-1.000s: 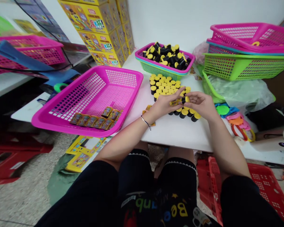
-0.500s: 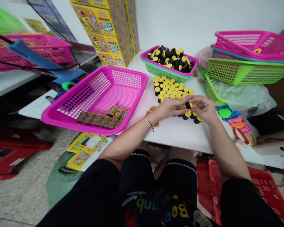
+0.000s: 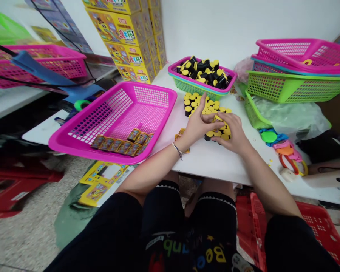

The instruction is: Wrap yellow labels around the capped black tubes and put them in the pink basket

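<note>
Small black containers with yellow lids [image 3: 208,109] stand packed together on the white table [image 3: 215,162]. My left hand [image 3: 200,122] is at their near left side, its forefinger stretched up and its other fingers reaching across the lids. At the near right side my right hand [image 3: 234,132] is spread around the edge of the group, thumb low and fingers above, touching containers. Both hands look open, though some fingertips are hidden among the lids. Small printed packets [image 3: 180,136] lie partly behind my left wrist.
A large pink basket [image 3: 170,102] with several printed packets [image 3: 121,145] stands left. Behind the group, a pink basket [image 3: 232,81] holds loose black-and-yellow containers. Stacked yellow boxes [image 3: 127,49] rise at the back. More baskets [image 3: 294,88] and a fan [image 3: 328,177] are right.
My hands held a black-and-yellow container between them. Now they are apart around the standing group; the left forefinger has lifted and the right hand has moved slightly left and down.
</note>
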Demonstrator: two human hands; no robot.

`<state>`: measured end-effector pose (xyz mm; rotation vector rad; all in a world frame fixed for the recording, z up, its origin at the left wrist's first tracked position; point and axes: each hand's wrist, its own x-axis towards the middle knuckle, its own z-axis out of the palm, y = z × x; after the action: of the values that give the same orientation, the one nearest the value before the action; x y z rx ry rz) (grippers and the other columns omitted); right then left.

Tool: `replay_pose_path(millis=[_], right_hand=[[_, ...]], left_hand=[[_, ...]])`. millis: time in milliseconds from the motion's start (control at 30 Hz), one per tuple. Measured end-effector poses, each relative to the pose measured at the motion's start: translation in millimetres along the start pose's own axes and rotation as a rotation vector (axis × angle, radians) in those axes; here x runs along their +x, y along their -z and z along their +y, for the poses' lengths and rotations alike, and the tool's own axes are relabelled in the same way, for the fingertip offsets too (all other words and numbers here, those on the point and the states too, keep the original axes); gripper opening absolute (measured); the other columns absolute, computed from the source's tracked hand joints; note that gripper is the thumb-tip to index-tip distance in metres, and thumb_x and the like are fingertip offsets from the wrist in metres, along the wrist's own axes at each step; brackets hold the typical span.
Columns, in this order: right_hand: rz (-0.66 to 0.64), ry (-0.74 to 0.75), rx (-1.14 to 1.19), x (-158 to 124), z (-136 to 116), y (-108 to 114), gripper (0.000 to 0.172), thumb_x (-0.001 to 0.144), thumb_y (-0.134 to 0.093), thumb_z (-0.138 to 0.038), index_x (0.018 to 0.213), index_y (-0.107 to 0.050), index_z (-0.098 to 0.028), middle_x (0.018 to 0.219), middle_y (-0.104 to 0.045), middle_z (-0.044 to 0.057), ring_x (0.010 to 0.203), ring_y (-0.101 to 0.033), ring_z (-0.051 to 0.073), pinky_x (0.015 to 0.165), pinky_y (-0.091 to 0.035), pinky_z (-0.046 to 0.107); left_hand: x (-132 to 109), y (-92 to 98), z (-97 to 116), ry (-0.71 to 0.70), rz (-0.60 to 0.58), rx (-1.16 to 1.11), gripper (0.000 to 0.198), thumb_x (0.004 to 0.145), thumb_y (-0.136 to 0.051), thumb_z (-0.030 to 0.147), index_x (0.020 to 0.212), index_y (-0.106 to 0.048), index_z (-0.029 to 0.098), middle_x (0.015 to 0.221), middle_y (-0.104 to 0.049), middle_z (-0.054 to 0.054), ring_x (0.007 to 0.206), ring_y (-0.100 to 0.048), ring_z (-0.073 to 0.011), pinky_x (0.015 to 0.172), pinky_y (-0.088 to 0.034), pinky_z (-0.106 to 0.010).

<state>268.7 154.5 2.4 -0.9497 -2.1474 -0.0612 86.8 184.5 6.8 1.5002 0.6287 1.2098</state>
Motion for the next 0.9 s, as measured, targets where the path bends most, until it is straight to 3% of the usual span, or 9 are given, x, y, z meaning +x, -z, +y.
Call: replay_pose_path(millis=[100, 200, 367, 567, 633, 700, 800, 833, 900], right_hand=[[0.110, 0.019, -0.154, -3, -4, -5, 0.060, 0.089, -0.063, -0.037, 0.145, -0.044, -0.028, 0.131, -0.063, 0.013, 0.126, -0.058, 0.034, 0.108, -0.044, 0.058], [0.160, 0.047, -0.238, -7, -8, -10, 0.058, 0.085, -0.061, -0.028, 0.141, -0.044, -0.029, 0.124, -0.065, 0.012, 0.118, -0.062, 0.033, 0.102, -0.047, 0.055], [0.211, 0.158, -0.195, -6, -17, -15, 0.065, 0.080, -0.064, -0.024, 0.139, -0.037, -0.030, 0.123, -0.067, 0.010, 0.117, -0.065, 0.032, 0.099, -0.049, 0.054], [0.235, 0.202, -0.175, -1, -29, -11, 0.054, 0.083, -0.062, -0.023, 0.132, -0.039, -0.029, 0.118, -0.069, 0.009, 0.113, -0.069, 0.029, 0.096, -0.053, 0.053], [0.215, 0.183, -0.198, -2, -28, -10, 0.049, 0.084, -0.062, -0.026, 0.129, -0.042, -0.029, 0.117, -0.070, 0.009, 0.112, -0.069, 0.029, 0.096, -0.052, 0.053], [0.199, 0.168, -0.266, -5, -24, -10, 0.044, 0.085, -0.064, -0.027, 0.125, -0.047, -0.028, 0.114, -0.072, 0.009, 0.109, -0.069, 0.028, 0.098, -0.049, 0.053], [0.221, 0.227, -0.381, -9, -16, -10, 0.036, 0.088, -0.067, -0.029, 0.121, -0.054, -0.027, 0.109, -0.075, 0.007, 0.103, -0.070, 0.026, 0.104, -0.044, 0.054], [0.229, 0.251, -0.409, -9, -14, -10, 0.034, 0.089, -0.067, -0.031, 0.120, -0.055, -0.027, 0.108, -0.076, 0.007, 0.101, -0.070, 0.025, 0.105, -0.043, 0.054], [0.241, 0.285, -0.428, -10, -13, -11, 0.031, 0.090, -0.067, -0.033, 0.118, -0.056, -0.027, 0.108, -0.076, 0.006, 0.101, -0.071, 0.024, 0.105, -0.043, 0.054]], left_hand=[[0, -1.7, 1, -0.030, -0.049, -0.006, 0.096, 0.075, -0.083, 0.041, 0.157, -0.034, 0.023, 0.115, -0.069, -0.009, 0.091, -0.066, -0.0156, 0.083, -0.055, -0.031], [-3, -4.8, 4, -0.009, -0.147, 0.006, 0.076, 0.080, -0.076, 0.035, 0.147, -0.045, 0.017, 0.110, -0.068, -0.009, 0.095, -0.065, -0.0168, 0.083, -0.054, -0.030], [-11, -6.3, 12, 0.110, -0.295, -0.014, 0.073, 0.086, -0.064, 0.021, 0.151, -0.032, 0.019, 0.077, -0.062, 0.002, 0.069, -0.061, -0.0123, 0.070, -0.051, -0.028], [-14, -1.9, 12, 0.054, -0.392, -0.083, 0.078, 0.088, -0.059, 0.025, 0.156, -0.022, 0.022, 0.071, -0.057, 0.006, 0.061, -0.057, -0.0115, 0.063, -0.048, -0.027], [-14, -1.9, 10, 0.013, -0.400, -0.007, 0.077, 0.089, -0.057, 0.026, 0.156, -0.021, 0.023, 0.082, -0.064, 0.001, 0.070, -0.063, -0.0140, 0.071, -0.053, -0.032], [-13, -3.4, 8, -0.071, -0.331, 0.132, 0.078, 0.085, -0.059, 0.024, 0.155, -0.024, 0.022, 0.109, -0.067, -0.007, 0.096, -0.067, -0.0187, 0.090, -0.055, -0.037], [-12, -7.3, 3, -0.214, -0.154, 0.329, 0.082, 0.077, -0.063, 0.019, 0.151, -0.027, 0.020, 0.152, -0.045, -0.015, 0.137, -0.049, -0.0262, 0.115, -0.042, -0.043], [-12, -8.2, 2, -0.229, -0.125, 0.358, 0.083, 0.076, -0.063, 0.018, 0.151, -0.026, 0.020, 0.156, -0.039, -0.015, 0.140, -0.047, -0.0270, 0.117, -0.041, -0.044], [-13, -8.3, 2, -0.208, -0.145, 0.356, 0.086, 0.075, -0.062, 0.018, 0.152, -0.024, 0.022, 0.156, -0.039, -0.015, 0.129, -0.056, -0.0259, 0.111, -0.047, -0.045]])
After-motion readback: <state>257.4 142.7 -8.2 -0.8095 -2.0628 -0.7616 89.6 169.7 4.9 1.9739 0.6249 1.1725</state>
